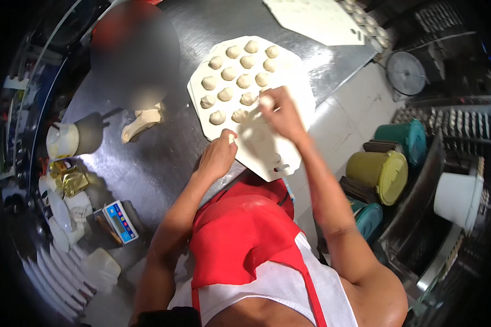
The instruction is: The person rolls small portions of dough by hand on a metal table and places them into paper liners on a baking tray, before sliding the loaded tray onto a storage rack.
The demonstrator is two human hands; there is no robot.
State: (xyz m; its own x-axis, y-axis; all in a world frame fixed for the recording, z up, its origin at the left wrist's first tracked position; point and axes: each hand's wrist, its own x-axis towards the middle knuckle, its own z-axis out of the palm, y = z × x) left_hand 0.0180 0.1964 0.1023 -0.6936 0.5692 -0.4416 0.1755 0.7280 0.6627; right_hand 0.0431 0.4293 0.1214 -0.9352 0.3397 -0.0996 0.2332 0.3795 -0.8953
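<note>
A white board (305,103) with cut corners lies on the metal table, carrying rows of small pale dough balls (244,80). Over its right part, my right hand (283,114) is closed around a dough ball (266,102), just beside the nearest rows. My left hand (216,157) is closed at the board's near left edge; a bit of pale dough (232,138) shows between its thumb and fingers. Farther left, a longer lump of dough (141,124) rests directly on the metal.
The metal table (169,169) holds a white tub (62,140) and a digital scale (121,222) on the left. Another white board (313,22) lies at the far right. Lidded buckets (377,174) and stacked trays stand right of the table. A blurred patch covers the far left.
</note>
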